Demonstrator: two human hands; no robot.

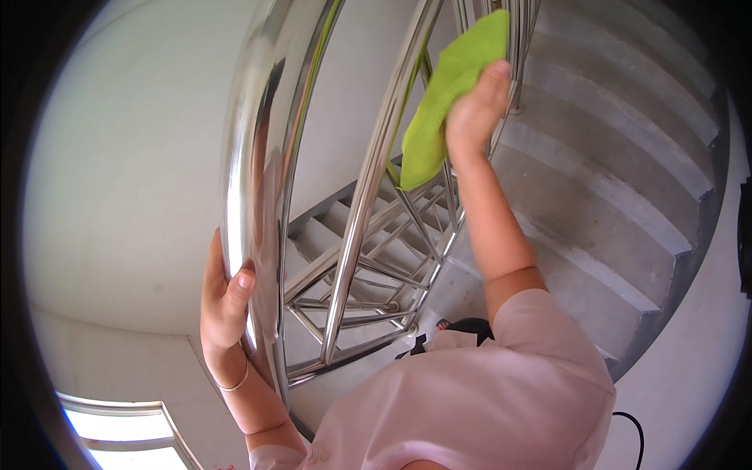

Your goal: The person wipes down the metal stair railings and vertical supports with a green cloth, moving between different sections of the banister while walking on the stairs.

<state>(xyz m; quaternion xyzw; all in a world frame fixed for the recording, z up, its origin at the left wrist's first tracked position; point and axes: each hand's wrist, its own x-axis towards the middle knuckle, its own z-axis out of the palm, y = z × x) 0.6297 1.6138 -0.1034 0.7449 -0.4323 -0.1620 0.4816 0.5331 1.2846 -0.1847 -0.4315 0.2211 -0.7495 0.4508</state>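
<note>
A thick, shiny metal handrail [244, 176] runs up the left of the view. My left hand [226, 299] is wrapped around its lower part, thumb on the near side, a thin bangle at the wrist. My right hand [479, 111] is higher up at the right and holds a bright green cloth [432, 117], which hangs beside the metal balusters. The cloth hides part of the railing; whether it touches the bars I cannot tell. A slanting metal bar [364, 200] stands between the handrail and the cloth.
Concrete steps [593, 205] rise along the right side. Beyond the railing, another flight [329, 235] shows below, next to a pale wall [129, 194]. A window [126, 426] is at the lower left. A black cable [637, 432] loops at the lower right.
</note>
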